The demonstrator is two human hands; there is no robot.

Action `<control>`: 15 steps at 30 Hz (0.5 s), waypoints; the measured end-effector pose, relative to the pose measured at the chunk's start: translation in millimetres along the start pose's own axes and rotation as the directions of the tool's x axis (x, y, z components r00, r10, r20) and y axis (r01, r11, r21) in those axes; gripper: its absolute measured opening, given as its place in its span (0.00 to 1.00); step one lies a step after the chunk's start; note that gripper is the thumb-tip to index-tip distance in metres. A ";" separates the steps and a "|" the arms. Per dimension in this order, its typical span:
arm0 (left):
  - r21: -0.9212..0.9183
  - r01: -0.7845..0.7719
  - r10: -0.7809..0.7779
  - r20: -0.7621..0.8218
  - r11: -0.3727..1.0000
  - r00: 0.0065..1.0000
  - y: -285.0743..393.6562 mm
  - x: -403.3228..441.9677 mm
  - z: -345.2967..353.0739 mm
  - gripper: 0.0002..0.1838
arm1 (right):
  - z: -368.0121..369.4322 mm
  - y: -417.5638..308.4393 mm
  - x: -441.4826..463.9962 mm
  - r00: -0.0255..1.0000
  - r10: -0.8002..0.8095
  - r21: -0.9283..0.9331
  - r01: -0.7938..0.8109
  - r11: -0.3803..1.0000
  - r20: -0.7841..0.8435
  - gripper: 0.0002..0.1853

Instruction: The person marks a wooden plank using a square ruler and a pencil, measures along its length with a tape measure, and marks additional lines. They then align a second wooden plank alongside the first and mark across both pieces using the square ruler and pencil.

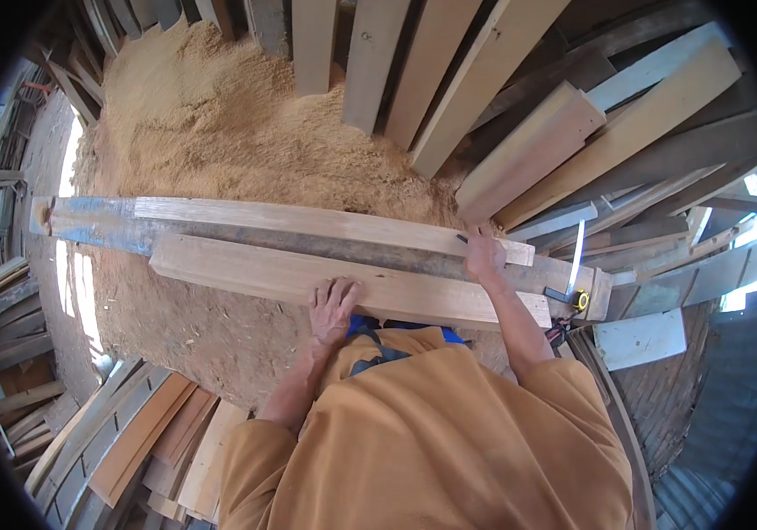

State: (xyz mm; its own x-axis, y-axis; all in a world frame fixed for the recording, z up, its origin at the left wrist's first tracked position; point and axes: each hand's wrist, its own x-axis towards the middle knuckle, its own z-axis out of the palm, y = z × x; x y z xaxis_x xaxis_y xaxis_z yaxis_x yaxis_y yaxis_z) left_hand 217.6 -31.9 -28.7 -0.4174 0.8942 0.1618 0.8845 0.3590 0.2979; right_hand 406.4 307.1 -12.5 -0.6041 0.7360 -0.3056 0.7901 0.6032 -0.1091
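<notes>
A thick pale timber beam (423,290) lies lengthwise along a bench right in front of my body. My left hand (334,303) rests on its near edge, fingers laid over the top face and holding nothing. Behind it, a narrower wooden strip (308,216) runs nearly parallel, with a gap between the two. My right hand (485,254) is at the right part of this strip, fingers closed. A short dark pencil-like stick (461,238) pokes out of them to the left; its kind is too small to make out. The palm is hidden.
The worn bench plank (96,221) extends left past both pieces. A yellow tape measure (581,300) sits at the bench's right end, its blade standing up. Sawdust (219,115) is heaped beyond the bench. Leaning boards (449,79) crowd the far right, and stacked planks (144,433) lie near left.
</notes>
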 end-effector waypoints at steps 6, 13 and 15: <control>0.031 -0.015 0.015 0.003 0.999 1.000 -1.7 0.6 1.7 0.27 | 1.9 3.1 2.6 1.000 0.005 -0.027 -0.004 1.000 0.029 0.18; -0.037 -0.032 0.040 0.257 0.999 0.965 -11.2 51.7 -19.3 0.28 | -7.0 20.5 23.0 0.981 -0.157 -0.102 0.168 0.981 0.110 0.18; -0.058 -0.102 0.113 0.224 0.993 0.968 -23.6 76.1 -13.3 0.30 | -2.0 26.8 40.5 0.968 -0.190 -0.115 0.210 0.971 0.163 0.19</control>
State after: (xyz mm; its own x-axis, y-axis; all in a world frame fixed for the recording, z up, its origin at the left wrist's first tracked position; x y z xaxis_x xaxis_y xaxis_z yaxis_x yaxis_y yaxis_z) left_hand 162.1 24.2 -11.0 -0.2575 0.9660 -0.0210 0.9091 0.2496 0.3336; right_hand 402.9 353.7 -25.9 -0.7181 0.5479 -0.4290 0.6283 0.7755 -0.0612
